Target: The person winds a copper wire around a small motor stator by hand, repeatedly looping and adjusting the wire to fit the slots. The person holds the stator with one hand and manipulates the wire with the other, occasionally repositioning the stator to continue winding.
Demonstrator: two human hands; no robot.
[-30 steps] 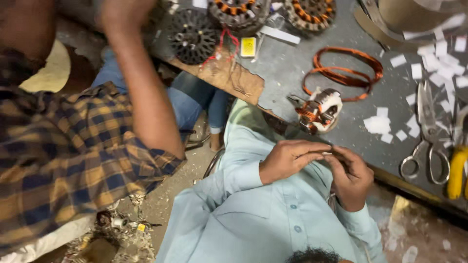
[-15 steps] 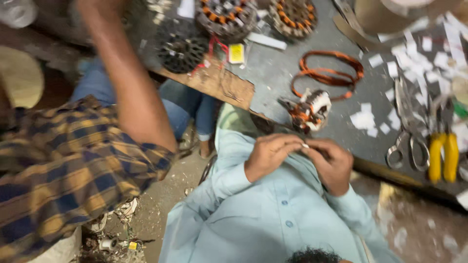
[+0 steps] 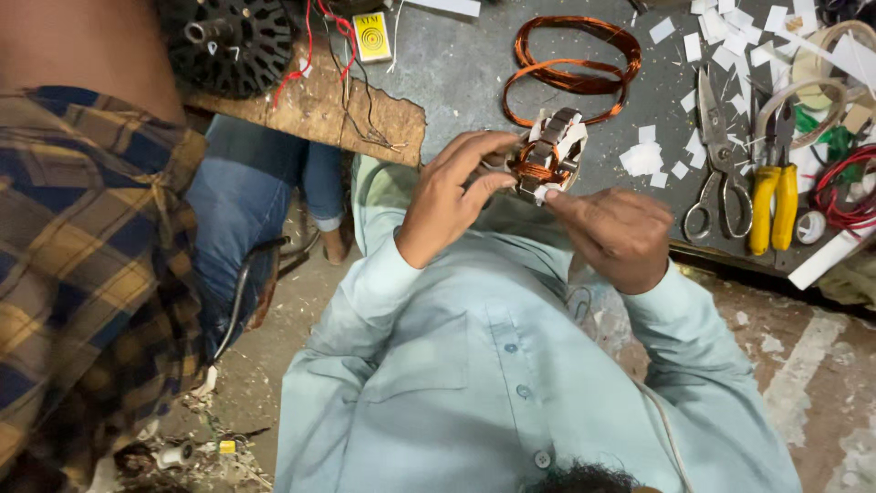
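My left hand [image 3: 447, 196] grips a small motor stator [image 3: 547, 155] with copper windings and white paper liners, held just above the near edge of the grey bench [image 3: 474, 64]. My right hand [image 3: 620, 233] sits to its right with curled fingers, fingertips pressed on the stator's lower edge. Both arms are in light blue sleeves.
A person in a plaid shirt [image 3: 82, 274] and jeans stands at the left. The bench holds a copper wire coil [image 3: 570, 68], scissors [image 3: 721, 173], yellow-handled pliers [image 3: 771, 196], red wire [image 3: 844, 196], paper scraps, a black fan stator [image 3: 228, 41] and a wooden board [image 3: 338, 110].
The small stator was lying on the bench; now my left hand holds it up. My hands have moved from my chest toward the bench, and the view has shifted closer.
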